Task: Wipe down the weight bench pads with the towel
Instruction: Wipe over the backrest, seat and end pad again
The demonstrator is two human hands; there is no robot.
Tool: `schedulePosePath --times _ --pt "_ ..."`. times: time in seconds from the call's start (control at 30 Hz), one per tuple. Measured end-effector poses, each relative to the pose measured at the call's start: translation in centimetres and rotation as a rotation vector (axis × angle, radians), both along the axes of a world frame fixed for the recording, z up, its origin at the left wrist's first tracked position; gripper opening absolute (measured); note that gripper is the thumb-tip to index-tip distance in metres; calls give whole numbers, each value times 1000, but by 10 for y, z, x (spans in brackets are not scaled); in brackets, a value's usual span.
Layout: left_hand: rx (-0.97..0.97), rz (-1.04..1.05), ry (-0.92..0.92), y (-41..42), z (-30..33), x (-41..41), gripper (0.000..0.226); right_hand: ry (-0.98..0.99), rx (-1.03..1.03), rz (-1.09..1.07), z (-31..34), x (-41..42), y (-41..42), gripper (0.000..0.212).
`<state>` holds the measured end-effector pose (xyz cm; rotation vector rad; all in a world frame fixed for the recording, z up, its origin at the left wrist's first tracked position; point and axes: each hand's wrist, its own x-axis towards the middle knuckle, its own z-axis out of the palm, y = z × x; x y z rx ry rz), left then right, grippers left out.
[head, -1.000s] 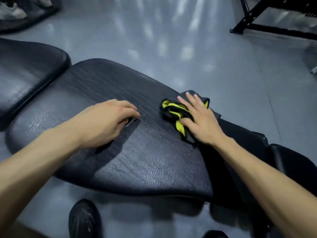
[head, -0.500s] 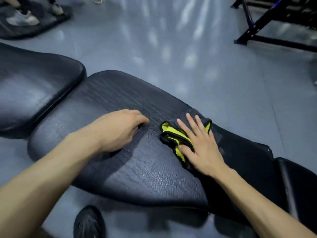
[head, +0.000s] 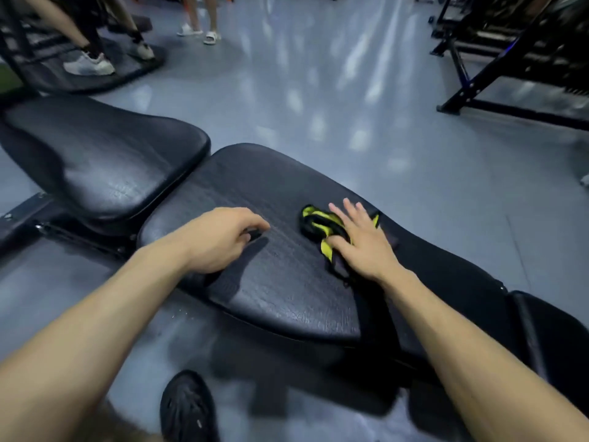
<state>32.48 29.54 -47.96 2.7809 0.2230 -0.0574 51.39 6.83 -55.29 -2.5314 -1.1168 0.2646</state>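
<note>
Right hand (head: 363, 247) flat, palm down, fingers spread wide, pressing on towel (head: 322, 231); no pinch, no closed grip, only weight of palm on cloth. Towel black w/ yellow edge, bunched, partly under palm, partly showing toward left of fingers. Left hand (head: 223, 239) loosely curled, fingers half bent, holding nothing as far as visible; knuckles resting on same pad, just beside towel, not touching it. Something small and dark under fingertips, cannot tell what.

Landmark: long back pad (head: 271, 282). Towel on top of long back pad, near far edge, about mid-length. Seat pad (head: 105, 161) just beyond left end of long back pad, separated by narrow gap. Third dark cushion (head: 548, 339) near right end of long back pad, low in view. Black shoe (head: 188, 409) on floor (head: 318, 90) below near edge of long back pad. Rack frame (head: 471, 74) well apart, beyond right end. Other people's legs and shoes (head: 89, 63) well apart, beyond seat pad.

Step in hand, probably: wiping stroke across long back pad, left hand as support. Much of surface near left end and near edge seems not reached by cloth yet; seat pad likely untouched, but cannot confirm from gloss.

Next move calls for: sliding towel w/ steady downward pressure toward left end, keeping cloth under palm so it does not bunch more or slip off far edge; left hand must clear out of path first. Afterwards, seat pad.
</note>
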Motion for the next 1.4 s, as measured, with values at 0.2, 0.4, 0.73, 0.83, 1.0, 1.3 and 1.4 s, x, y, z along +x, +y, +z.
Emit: schedulePosePath --times 0.2,0.4,0.73,0.83,1.0,1.3,1.4 --pt "22 42 -69 32 1 -17 40 -186 115 242 -23 -98 10 81" --pt "28 23 -149 50 -3 -19 37 -175 68 359 -7 -45 29 77" --pt "-16 123 -262 75 -10 -16 49 -253 176 440 -24 -130 58 91" --pt "-19 138 -288 79 -11 -9 54 -249 121 588 -17 -91 63 93" --pt "-39 197 -310 86 -11 -17 57 -73 27 -37 14 11 126 70" --pt "-81 238 -332 94 -15 -14 55 -236 152 538 -12 -124 83 89" --pt "-94 246 -335 94 -14 -19 56 -201 94 493 -1 -58 97 80"
